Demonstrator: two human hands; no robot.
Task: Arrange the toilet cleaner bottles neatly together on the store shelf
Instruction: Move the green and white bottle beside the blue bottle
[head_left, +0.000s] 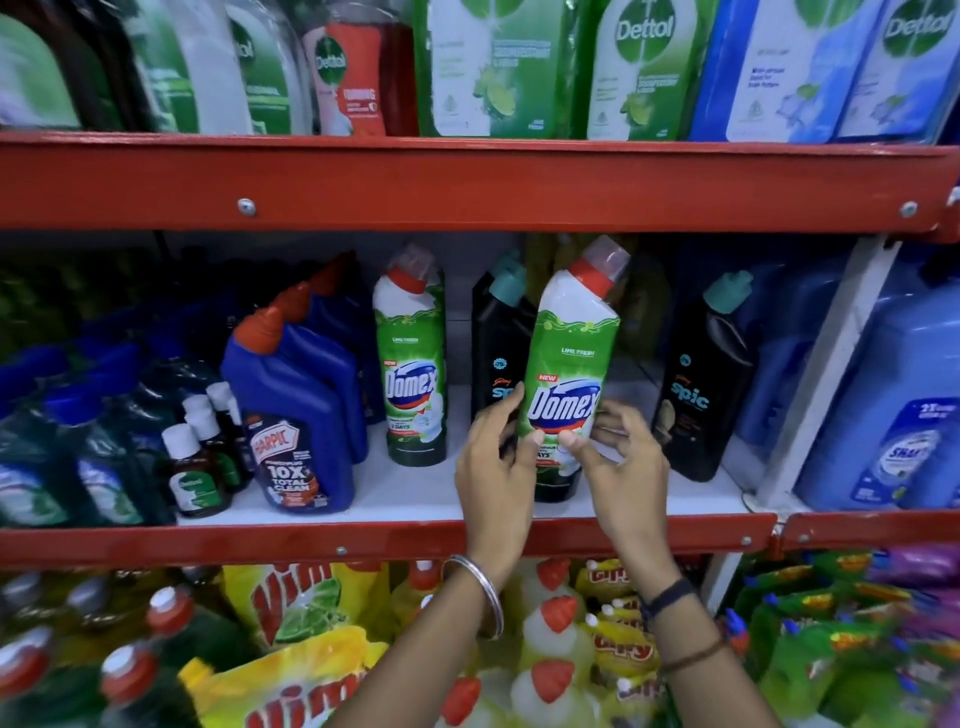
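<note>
Both hands grasp one green Domex bottle (566, 374) low on its label: the left hand (496, 462) wraps its left side, the right hand (621, 462) pinches its right edge with curled fingers. The bottle tilts slightly (red cap rightward), between two black Spic bottles (498, 353), right of a second Domex bottle (413, 369).

A green-and-white Domex bottle (569, 364) with a red cap matches its twin (414, 364), flanked by blue Harpic bottles (296, 410) with orange-red caps and black Spic bottles (706, 384) with teal caps, on a white shelf (415, 499) edged in red
</note>
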